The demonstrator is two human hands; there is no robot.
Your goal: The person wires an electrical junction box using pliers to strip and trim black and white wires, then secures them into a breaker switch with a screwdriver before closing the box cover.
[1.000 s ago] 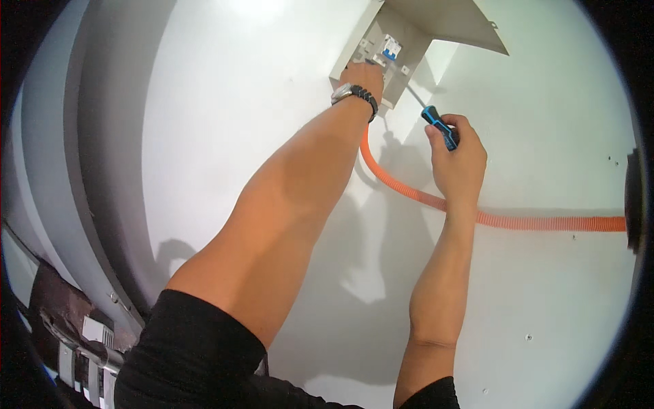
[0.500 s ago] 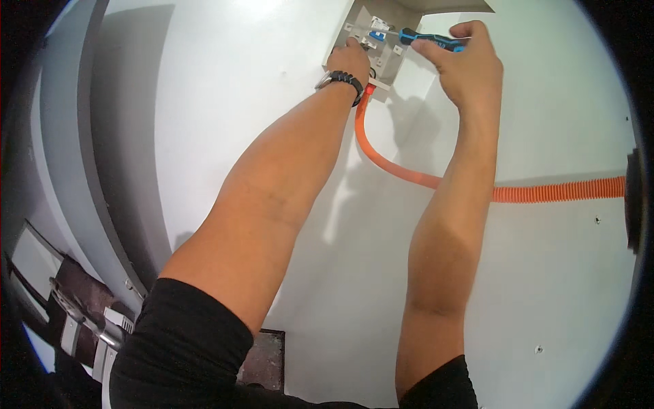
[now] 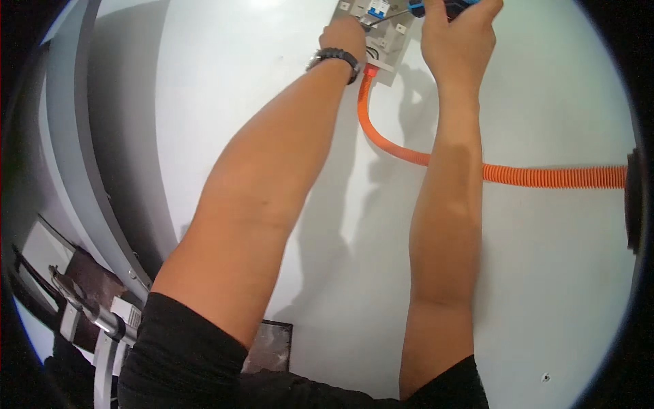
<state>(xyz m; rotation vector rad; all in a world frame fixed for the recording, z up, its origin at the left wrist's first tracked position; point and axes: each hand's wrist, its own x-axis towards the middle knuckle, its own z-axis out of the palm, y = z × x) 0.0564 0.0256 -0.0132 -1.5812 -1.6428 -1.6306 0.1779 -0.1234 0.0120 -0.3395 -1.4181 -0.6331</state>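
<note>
Right hand (image 3: 458,49): up at the top edge, wrapped round the handle of the screwdriver (image 3: 417,7), a firm grasp from the right.
Screwdriver: here it is, handle blue and black, partly cut off by the top edge; the shaft slants down and left across the open box (image 3: 400,49), its far end right beside the other hand.
Tip: what it meets, one cannot tell; it runs in close to the knuckles.
Left hand (image 3: 345,35): in at the box's left side, back of the hand to the camera, fingertips hidden; whether it grips anything cannot be told. A dark band (image 3: 344,56) circles the wrist.
Box: high on the pale wall (image 3: 552,273), its top out of view.
Breaker: a white breaker (image 3: 377,8) with blue parts sits inside, just above the shaft.
Wires: dark wires (image 3: 372,53) curve at the lower end, near the hose entry.
Hose: the orange hose (image 3: 365,116) drops from the box's bottom, bends right, passes behind the right forearm (image 3: 449,177) and reaches a dark fitting (image 3: 633,201) at the right rim.
Sleeves: black, both; the left sleeve (image 3: 187,334) ends above the elbow.
Far left: a grey frame (image 3: 78,150) stands tall, bowed by the lens.
</note>
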